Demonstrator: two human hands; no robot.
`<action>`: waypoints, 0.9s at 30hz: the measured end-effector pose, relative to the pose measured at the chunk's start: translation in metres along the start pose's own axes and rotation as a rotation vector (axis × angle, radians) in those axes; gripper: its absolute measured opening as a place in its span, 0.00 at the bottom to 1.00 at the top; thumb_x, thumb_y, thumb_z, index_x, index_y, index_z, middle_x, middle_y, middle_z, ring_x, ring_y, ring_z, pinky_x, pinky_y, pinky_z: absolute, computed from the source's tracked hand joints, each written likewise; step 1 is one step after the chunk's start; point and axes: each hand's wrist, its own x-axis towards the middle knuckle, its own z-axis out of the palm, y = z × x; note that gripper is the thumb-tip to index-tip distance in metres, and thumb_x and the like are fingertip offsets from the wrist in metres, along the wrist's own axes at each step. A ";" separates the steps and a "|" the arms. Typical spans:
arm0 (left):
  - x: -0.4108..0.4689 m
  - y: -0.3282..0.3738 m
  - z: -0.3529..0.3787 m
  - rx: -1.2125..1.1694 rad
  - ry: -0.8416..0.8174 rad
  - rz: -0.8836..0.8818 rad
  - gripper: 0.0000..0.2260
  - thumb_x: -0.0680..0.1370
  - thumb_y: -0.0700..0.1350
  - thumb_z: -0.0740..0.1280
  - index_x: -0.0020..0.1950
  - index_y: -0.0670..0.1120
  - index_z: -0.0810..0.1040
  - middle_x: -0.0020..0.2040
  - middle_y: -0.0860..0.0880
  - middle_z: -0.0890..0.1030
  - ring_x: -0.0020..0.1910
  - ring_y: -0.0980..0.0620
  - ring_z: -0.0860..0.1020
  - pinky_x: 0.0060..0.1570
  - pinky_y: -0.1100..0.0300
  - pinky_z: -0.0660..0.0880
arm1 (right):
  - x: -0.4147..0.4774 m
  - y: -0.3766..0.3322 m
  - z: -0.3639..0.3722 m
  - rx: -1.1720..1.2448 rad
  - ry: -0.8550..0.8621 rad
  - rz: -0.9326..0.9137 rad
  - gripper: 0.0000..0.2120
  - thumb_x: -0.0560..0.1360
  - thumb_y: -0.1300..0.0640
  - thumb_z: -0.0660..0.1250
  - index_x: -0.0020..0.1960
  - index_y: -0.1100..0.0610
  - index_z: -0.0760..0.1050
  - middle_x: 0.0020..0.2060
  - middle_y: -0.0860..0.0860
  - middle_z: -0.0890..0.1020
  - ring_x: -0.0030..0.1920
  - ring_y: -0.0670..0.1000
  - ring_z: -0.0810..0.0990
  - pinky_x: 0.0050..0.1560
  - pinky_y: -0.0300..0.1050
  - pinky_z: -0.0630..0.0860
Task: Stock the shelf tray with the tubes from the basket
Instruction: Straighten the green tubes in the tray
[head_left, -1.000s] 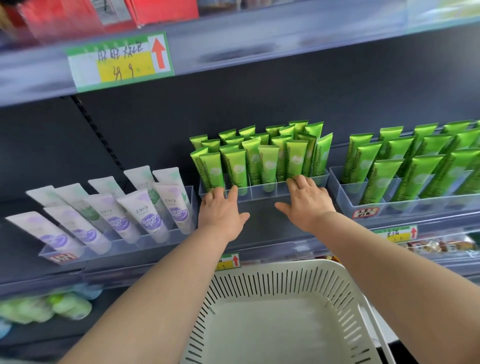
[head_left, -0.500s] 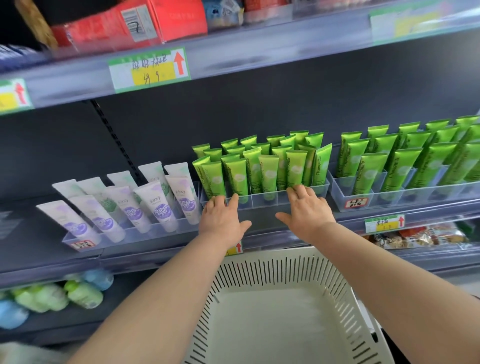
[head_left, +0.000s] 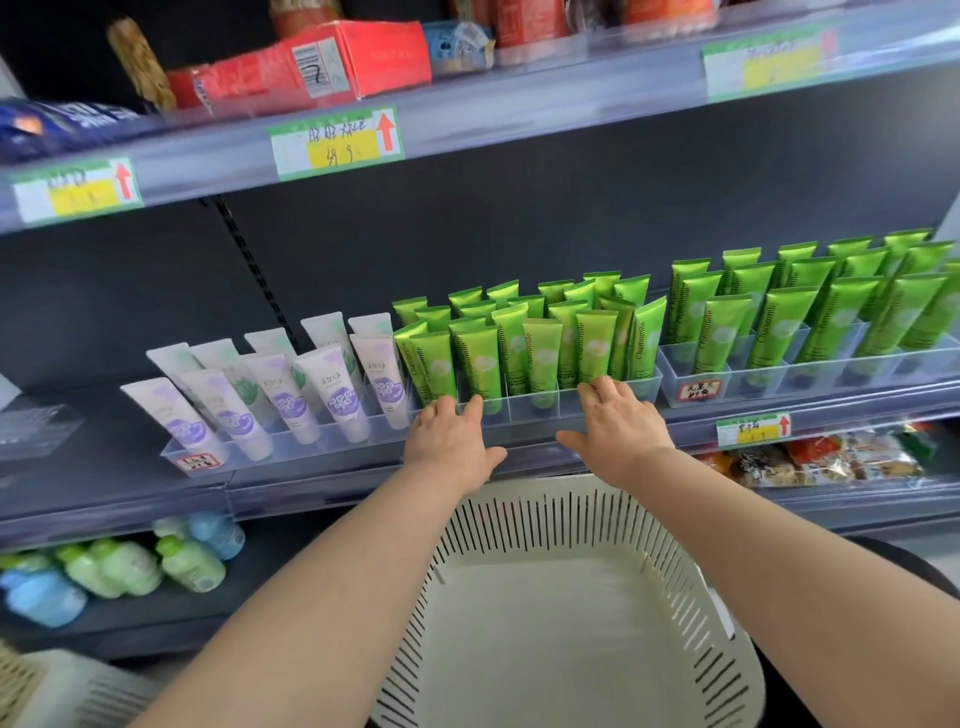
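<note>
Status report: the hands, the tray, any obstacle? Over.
Left hand and right hand open, fingers on the tray front. Tray full of green tubes; basket empty. No obstacle.

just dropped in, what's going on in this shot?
A person at a store shelf has both hands flat on the front wall of the clear tray. The left hand is near its left end and the right hand is further right. Their fingers are straight, gripping nothing. The tray is packed with upright green tubes. The white slotted basket below shows no tubes, so stocking looks finished. They may be squaring the tray.
</note>
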 end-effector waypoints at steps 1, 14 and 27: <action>-0.002 0.000 -0.001 -0.001 -0.004 0.001 0.35 0.77 0.63 0.61 0.79 0.51 0.51 0.74 0.43 0.61 0.73 0.42 0.60 0.71 0.49 0.61 | -0.002 0.000 0.000 0.002 0.003 -0.001 0.30 0.77 0.38 0.58 0.71 0.56 0.62 0.65 0.52 0.67 0.66 0.54 0.66 0.62 0.53 0.70; -0.018 0.006 -0.008 0.026 -0.055 -0.002 0.31 0.77 0.61 0.62 0.76 0.51 0.58 0.70 0.43 0.65 0.68 0.41 0.64 0.67 0.48 0.65 | -0.016 0.003 0.000 0.018 -0.001 -0.019 0.29 0.77 0.38 0.58 0.69 0.56 0.62 0.64 0.51 0.68 0.65 0.53 0.66 0.60 0.52 0.71; -0.020 0.016 -0.028 0.022 -0.062 -0.015 0.21 0.80 0.57 0.62 0.68 0.46 0.70 0.63 0.44 0.72 0.62 0.43 0.72 0.51 0.50 0.72 | -0.020 0.014 -0.011 0.015 0.020 -0.081 0.27 0.78 0.41 0.57 0.70 0.56 0.62 0.65 0.51 0.69 0.66 0.54 0.68 0.62 0.52 0.68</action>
